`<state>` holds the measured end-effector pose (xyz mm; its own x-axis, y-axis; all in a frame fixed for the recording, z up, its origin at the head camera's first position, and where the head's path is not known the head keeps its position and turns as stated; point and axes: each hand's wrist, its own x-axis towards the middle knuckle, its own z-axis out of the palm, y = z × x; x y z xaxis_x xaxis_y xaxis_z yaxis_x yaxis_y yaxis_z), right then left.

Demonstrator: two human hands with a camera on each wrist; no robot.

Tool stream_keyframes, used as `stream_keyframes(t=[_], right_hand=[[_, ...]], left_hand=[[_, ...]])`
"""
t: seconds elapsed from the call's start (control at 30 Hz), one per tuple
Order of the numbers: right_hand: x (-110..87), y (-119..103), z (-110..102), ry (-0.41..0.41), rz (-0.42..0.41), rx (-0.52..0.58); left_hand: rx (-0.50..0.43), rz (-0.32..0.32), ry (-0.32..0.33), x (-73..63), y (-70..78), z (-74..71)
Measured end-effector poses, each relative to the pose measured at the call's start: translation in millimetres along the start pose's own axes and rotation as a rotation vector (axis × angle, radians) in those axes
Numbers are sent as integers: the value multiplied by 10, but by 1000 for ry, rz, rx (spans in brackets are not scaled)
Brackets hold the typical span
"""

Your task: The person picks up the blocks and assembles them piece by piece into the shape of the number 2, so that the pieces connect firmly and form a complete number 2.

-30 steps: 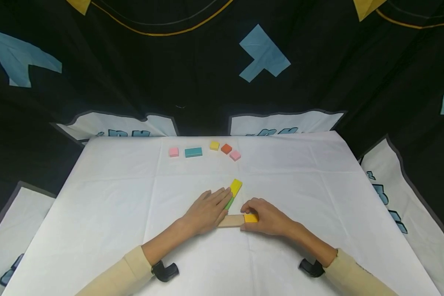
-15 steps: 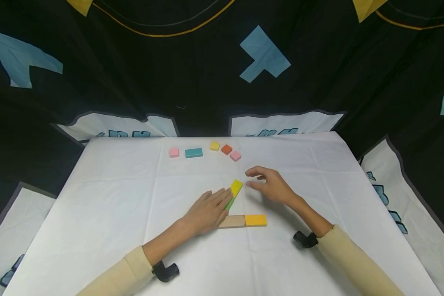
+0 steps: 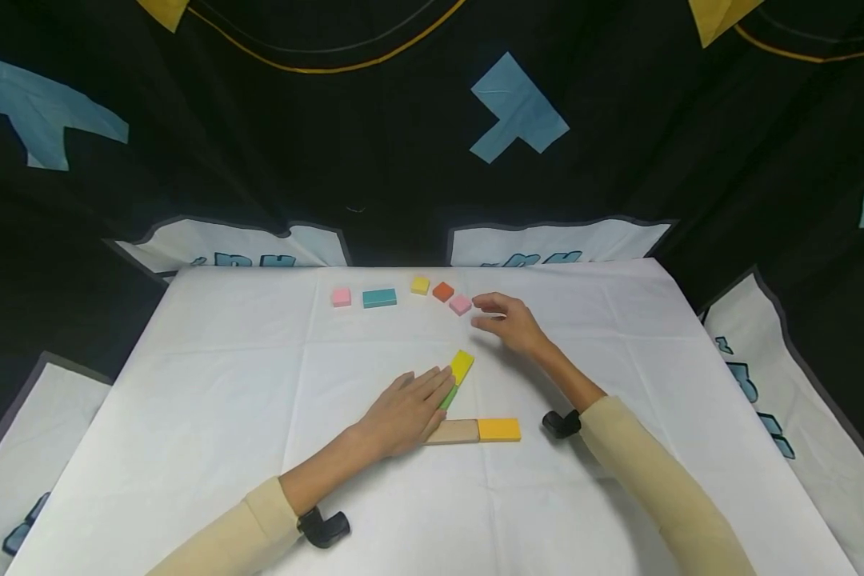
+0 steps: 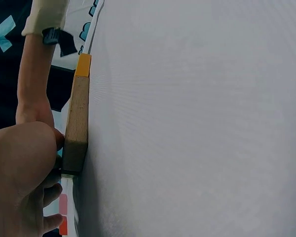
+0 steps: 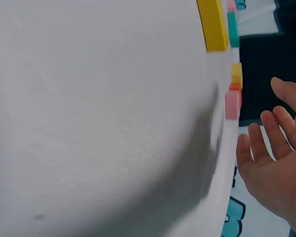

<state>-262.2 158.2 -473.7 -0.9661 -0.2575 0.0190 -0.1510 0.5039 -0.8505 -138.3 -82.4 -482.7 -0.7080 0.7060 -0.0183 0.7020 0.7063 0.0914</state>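
Note:
My left hand (image 3: pixel 406 412) lies with fingers extended over a green block (image 3: pixel 448 398) and the near end of a plain wooden block (image 3: pixel 454 432). A yellow block (image 3: pixel 462 366) slants away beyond its fingertips, in line with the green one. An orange-yellow block (image 3: pixel 499 430) sits end to end with the wooden block. My right hand (image 3: pixel 510 322) is beside a pink block (image 3: pixel 460 305), thumb and fingers apart with nothing between them. In the right wrist view that pink block (image 5: pixel 232 104) shows left of the parted fingers.
Along the far part of the white-covered table (image 3: pixel 576 344) lie an orange-red block (image 3: pixel 443 292), a small yellow block (image 3: pixel 420 286), a teal block (image 3: pixel 379 298) and another pink block (image 3: pixel 342 298). A dark cloth (image 3: pixel 396 160) hangs behind the table.
My right hand has let go of the orange-yellow block and moved away across the table to beside the pink block. My left hand stays in place.

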Motion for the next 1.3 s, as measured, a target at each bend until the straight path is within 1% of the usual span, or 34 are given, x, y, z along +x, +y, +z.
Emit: stream_keyframes(t=[0.2,0.3,0.4,0.43,0.67,0.9,1.17,1.3], right_hand=[[196,101,38,27,91,24],[265,156,69,50,151,41],[321,206,102,60,185,40],[337,217,111,58,188,34],[461,231,132,-2,108,-31],[525,194,142,-57,161,-81],[542,125,161,-118,157,-125],[549,119,165,-127,157,-137]], left_hand=[[3,-5,-10,-2,8,-1],[-5,-2,-4,-3,14,-4],[-20,-2,-8,-2,18,-3],[-24,-1,-8,-1,20,-5],[-5,-14,-21,-6,15,-20],[-12,-5,-15,-4,12,-4],[-7,-6,-11,-3,11,-10],[-11,-4,-10,-6,8,-1]])
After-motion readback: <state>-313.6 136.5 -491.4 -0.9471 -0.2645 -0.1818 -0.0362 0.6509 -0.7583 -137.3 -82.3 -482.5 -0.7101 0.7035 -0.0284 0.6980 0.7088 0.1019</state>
